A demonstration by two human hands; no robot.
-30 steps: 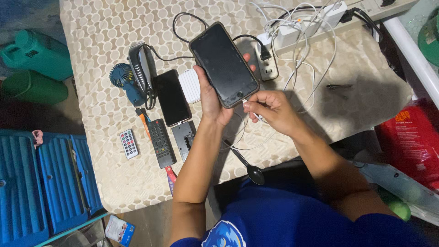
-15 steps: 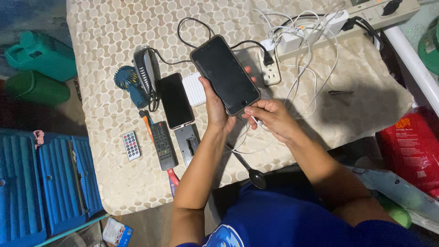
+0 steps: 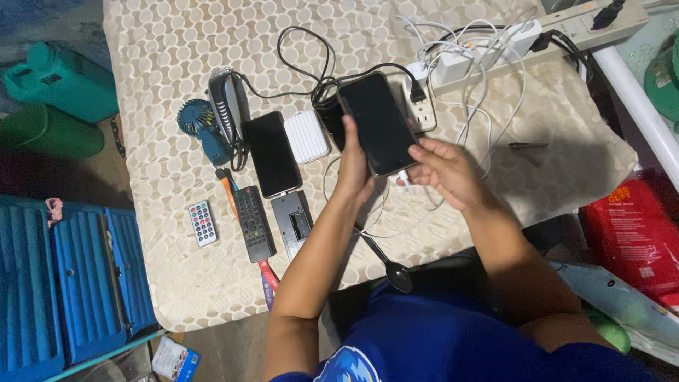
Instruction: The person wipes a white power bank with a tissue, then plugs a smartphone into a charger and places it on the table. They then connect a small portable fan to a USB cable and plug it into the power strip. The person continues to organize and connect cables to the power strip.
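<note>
My left hand (image 3: 353, 170) grips a black smartphone (image 3: 378, 124) by its lower edge, screen up and dark, just above the patterned tablecloth (image 3: 177, 42). My right hand (image 3: 444, 170) is at the phone's bottom right corner, with thumb and fingers pinching the plug of a white charging cable (image 3: 404, 180) right at the phone's bottom end. The cable loops under my hands and runs up to the white chargers (image 3: 453, 60) on the power strip (image 3: 566, 25).
On the cloth to the left lie a second black phone (image 3: 271, 153), a white power bank (image 3: 305, 136), a blue hand fan (image 3: 200, 127), a corded clipper (image 3: 223, 106), two remotes (image 3: 252, 221) and a spoon (image 3: 385, 258). Blue crates (image 3: 64, 276) stand at the left and a red bag (image 3: 636, 226) at the right.
The phone has moved right and down toward the table. My right hand has brought the white plug up against the phone's bottom end.
</note>
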